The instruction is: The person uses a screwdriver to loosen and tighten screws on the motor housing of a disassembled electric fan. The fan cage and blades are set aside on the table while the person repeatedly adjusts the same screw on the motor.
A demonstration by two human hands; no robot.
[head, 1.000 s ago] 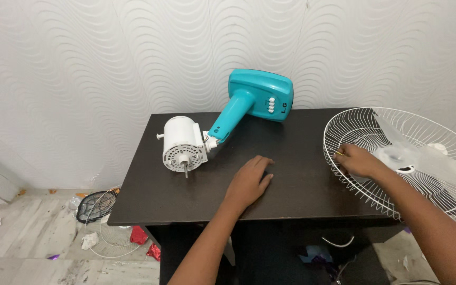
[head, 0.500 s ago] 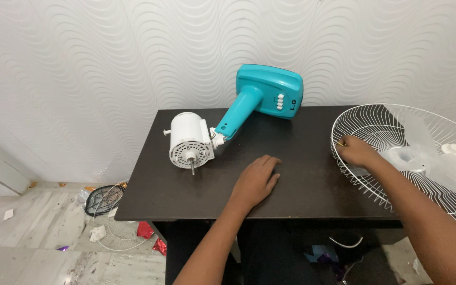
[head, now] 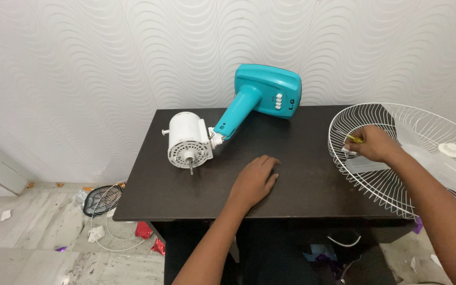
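Right hand (head: 373, 145) grips fan guard (head: 397, 174) overhanging table (head: 312, 190) edge.

left hand (head: 255, 181) flat on dark table (head: 154, 195), right hand (head: 371, 144) inside white fan guard (head: 376, 184) with yellow-handled tool (head: 355, 139)

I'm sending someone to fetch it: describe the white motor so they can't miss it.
On the dark rectangular table, look left of the flat left hand. The white ribbed cylindrical motor lies there, joined to the teal plastic fan stand; a bare metal shaft pokes from its face.
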